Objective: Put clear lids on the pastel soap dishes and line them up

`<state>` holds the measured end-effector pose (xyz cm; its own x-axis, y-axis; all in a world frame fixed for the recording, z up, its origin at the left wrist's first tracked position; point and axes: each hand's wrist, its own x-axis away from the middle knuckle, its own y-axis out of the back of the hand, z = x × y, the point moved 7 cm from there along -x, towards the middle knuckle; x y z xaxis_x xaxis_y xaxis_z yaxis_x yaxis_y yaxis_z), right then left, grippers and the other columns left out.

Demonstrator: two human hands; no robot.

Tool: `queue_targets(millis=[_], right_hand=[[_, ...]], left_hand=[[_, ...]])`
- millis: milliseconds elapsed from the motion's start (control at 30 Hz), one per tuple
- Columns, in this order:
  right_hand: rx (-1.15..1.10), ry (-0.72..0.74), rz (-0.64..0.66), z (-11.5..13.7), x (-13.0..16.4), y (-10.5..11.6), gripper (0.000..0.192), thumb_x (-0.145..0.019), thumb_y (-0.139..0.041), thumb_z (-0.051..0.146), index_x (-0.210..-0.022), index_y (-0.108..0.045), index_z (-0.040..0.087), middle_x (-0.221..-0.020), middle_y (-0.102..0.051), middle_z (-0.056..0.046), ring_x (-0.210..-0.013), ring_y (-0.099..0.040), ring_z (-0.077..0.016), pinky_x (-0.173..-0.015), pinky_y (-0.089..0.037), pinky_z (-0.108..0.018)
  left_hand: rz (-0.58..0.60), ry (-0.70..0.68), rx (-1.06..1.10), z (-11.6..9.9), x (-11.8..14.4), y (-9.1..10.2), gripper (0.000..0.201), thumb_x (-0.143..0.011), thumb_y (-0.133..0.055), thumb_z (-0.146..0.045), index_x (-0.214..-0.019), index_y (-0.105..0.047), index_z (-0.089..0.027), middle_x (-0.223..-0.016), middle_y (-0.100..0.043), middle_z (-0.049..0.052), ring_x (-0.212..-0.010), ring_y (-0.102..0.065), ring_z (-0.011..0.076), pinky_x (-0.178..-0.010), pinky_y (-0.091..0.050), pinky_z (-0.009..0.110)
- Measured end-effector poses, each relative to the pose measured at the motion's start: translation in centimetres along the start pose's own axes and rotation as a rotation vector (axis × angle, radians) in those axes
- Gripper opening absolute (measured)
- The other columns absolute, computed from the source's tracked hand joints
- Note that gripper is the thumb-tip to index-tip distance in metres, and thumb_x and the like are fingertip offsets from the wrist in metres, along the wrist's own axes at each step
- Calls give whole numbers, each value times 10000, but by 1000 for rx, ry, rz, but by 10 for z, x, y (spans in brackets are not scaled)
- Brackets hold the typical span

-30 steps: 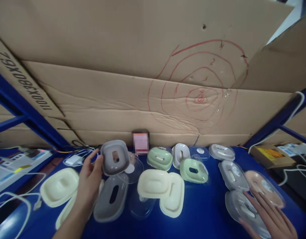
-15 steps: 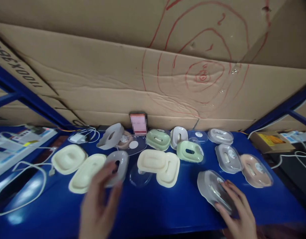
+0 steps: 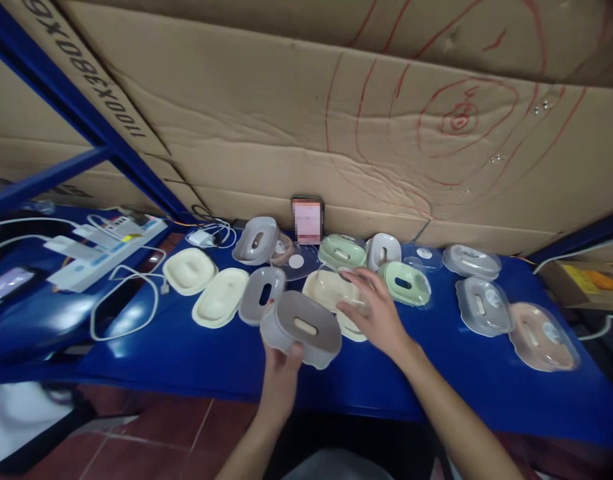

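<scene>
A wall of flattened cardboard (image 3: 286, 120), scrawled with red rings, rises behind my blue tabletop (image 3: 186, 347), where soap-dish parts lie scattered. At the far left a white power strip (image 3: 106, 250) sits among looping white cables (image 3: 121, 313). Two cream trays (image 3: 206, 290) lie side by side left of centre, a grey slotted insert (image 3: 260, 293) touching the nearer one. To the right rest clear-lidded dishes, one grey (image 3: 479, 305) and one pink (image 3: 541, 333), with a green dish (image 3: 404, 283) closer to the middle. My left hand (image 3: 282, 367) grips the grey soap dish (image 3: 302, 328) from below, fingers closed on its near edge, holding it above the front of the tabletop. My right hand (image 3: 374, 310) is spread, palm down, fingers resting on a cream tray (image 3: 326, 288) just behind the grey dish. A small dark device (image 3: 307, 220) stands against the cardboard.
</scene>
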<state>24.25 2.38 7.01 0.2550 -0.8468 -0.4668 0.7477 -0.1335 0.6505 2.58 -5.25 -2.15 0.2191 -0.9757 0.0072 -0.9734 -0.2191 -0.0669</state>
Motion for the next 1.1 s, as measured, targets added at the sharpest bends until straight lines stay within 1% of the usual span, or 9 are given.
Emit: queue_targets(millis=[100,200,400,533,633,767,867,967,1100], right_hand=[[265,109,105,-13,-20,-14,492,-1057,-663,482,-1509,-617,292,-1518,-623,-135,-1509,-519,-366,-1288,-340,-658],[283,138,124,-1,-17,-20,495,-1088,-615,449,-1558,-566,301,-1600,-584,-126,-1586,-431,-369,-1315,-235,-705],[-185,281,377,60,14,-44,652,-1071,-608,576,-1640,-469,291,-1579,-626,-108,-1521,-542,-276,-1278,-431,-516],[-374,160,233,60,3,-33,423,-1125,-556,401,-1536,-582,302,-1458,-720,-68,-1378,-673,-229,-1184,-546,-432],[-252,172,132,50,-11,-19,407,-1118,-568,369,-1515,-599,283,-1404,-747,-81,-1332,-699,-261,-1168,-553,-487],[187,292,93,34,-31,-17,382,-1093,-629,331,-1472,-638,286,-1417,-748,-70,-1411,-639,-293,-1309,-339,-622],[362,305,109,21,-42,-23,328,-1110,-580,287,-1427,-667,287,-1497,-697,-64,-1454,-599,-283,-1310,-325,-615],[446,257,58,12,-41,-6,374,-1112,-522,221,-1456,-651,291,-1553,-649,-79,-1492,-559,-281,-1302,-337,-598],[488,108,-78,-20,-6,62,398,-1099,-545,291,-1488,-624,312,-1559,-629,-98,-1462,-580,-312,-1243,-410,-589]], left_hand=[[-26,56,38,7,3,6,913,-1032,-543,-750,-1738,-94,-384,-1757,-365,157,-1575,-479,317,-1173,-543,465],[-30,66,80,10,8,6,944,-1015,-606,-722,-1735,-92,-393,-1771,-334,150,-1576,-476,324,-1169,-546,460],[-3,-13,153,-1,-6,7,1101,-905,-745,-750,-1735,-147,-344,-1737,-377,184,-1547,-505,358,-1222,-498,490],[20,-79,173,-14,-20,18,1180,-790,-857,-751,-1718,-268,-322,-1756,-349,182,-1574,-456,397,-1228,-495,483],[-55,-69,194,-22,-33,41,1107,-818,-874,-670,-1709,-313,-327,-1727,-415,159,-1581,-447,392,-1254,-464,491],[-356,-37,156,-39,-56,95,1039,-799,-926,-565,-1673,-400,-363,-1639,-543,112,-1529,-514,368,-1261,-446,502],[-417,11,75,-46,-74,125,1128,-745,-963,-530,-1694,-386,-337,-1430,-688,99,-1324,-675,326,-1165,-543,505],[-414,112,-131,-41,-85,144,1226,-711,-951,-579,-1723,-341,-253,-1077,-752,57,-985,-754,273,-988,-636,509],[-441,-39,-604,-46,-89,151,919,-756,-827,-723,-1489,-669,-192,-1330,-688,164,-1005,-732,318,-923,-636,498]])
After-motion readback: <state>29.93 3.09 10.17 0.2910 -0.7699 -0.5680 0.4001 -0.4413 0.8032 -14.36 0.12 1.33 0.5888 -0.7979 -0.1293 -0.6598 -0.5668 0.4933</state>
